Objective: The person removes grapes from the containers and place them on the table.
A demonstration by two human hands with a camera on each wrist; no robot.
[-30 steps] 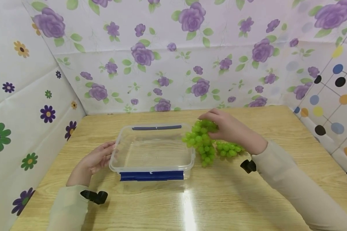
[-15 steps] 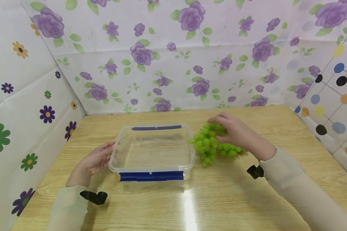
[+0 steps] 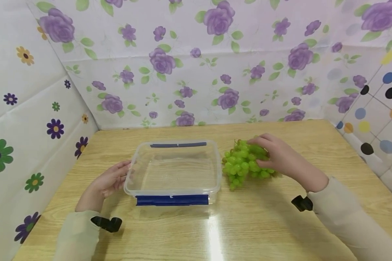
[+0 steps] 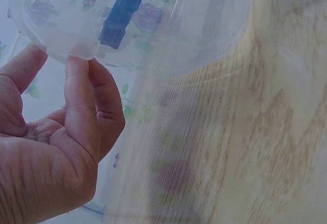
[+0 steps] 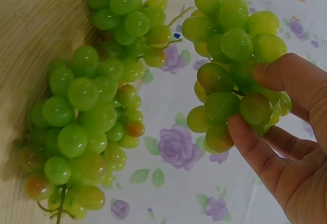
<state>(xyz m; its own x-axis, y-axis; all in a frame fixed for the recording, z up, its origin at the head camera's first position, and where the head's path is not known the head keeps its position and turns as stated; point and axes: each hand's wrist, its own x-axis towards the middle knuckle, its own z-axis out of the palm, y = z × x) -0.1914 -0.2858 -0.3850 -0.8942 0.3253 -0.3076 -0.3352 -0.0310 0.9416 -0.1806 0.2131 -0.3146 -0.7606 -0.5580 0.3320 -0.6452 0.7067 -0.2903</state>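
A clear plastic food container [image 3: 171,191] with blue clips sits on the table, showing no contents. My left hand [image 3: 109,180] is at its left side. The left wrist view has its thumb and fingertips [image 4: 76,71] touching the container's rim. To the container's right, my right hand [image 3: 279,156] holds a bunch of green grapes [image 5: 235,45] between thumb and fingers. Beneath it on the table lie one grape bunch [image 5: 82,112] and another grape bunch [image 5: 122,17]. In the head view the bunches overlap, so their borders are hard to tell.
The wooden table [image 3: 170,232] meets a wall cloth with purple flowers [image 3: 196,83] at the back. Patterned cloth also stands at the left and right sides. Black wrist cameras sit on both sleeves.
My right hand has moved right and slightly toward me with the held grapes, from beside the container's right rim to over the other bunches. My left hand and the container stay in place.
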